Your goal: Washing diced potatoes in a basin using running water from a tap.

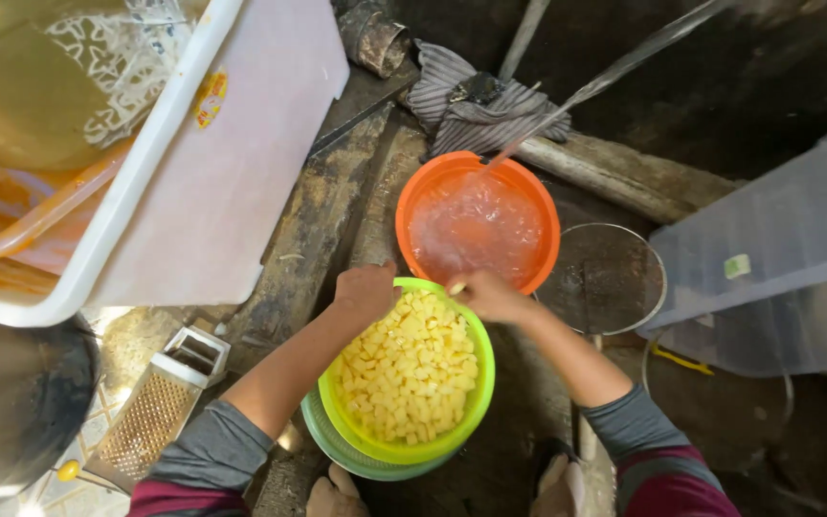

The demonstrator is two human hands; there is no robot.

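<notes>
A yellow-green colander (471,414) full of pale yellow diced pieces (409,369) sits inside a light green bowl (337,448) on the wet ground. My left hand (366,291) grips the colander's far left rim. My right hand (486,293) grips the far right rim, close to an orange bowl (412,196). A stream of water (614,69) runs from the upper right into the orange bowl, which is filled with churning water.
A large white tub (193,182) holding an orange basin stands at the left. A box grater (160,407) lies at the lower left beside a dark pot (11,402). A round wire sieve (610,278) and a clear plastic bin (777,249) are at the right. A striped cloth (476,110) lies behind.
</notes>
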